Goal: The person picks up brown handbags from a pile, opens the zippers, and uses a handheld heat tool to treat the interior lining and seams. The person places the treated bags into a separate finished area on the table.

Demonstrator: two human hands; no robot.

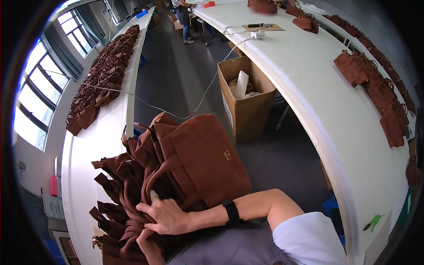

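A bunch of brown handbags hangs together in front of me, their looped handles gathered side by side. The foremost handbag [207,159] shows its broad flat face with small gold lettering. My right hand [170,217], with a black band on its wrist, is closed round the handles [152,183] of the bunch. Just below it, my left hand [151,248] is bent round more of the handles; its fingertips are hidden among the bags.
Rows of brown handbags [104,70] cover the left white table [81,154]. More handbags [382,95] stand on the curved right table [304,84]. An open cardboard box [251,112] is on the floor between them, near a white cable [205,99]. A person [182,20] stands far ahead.
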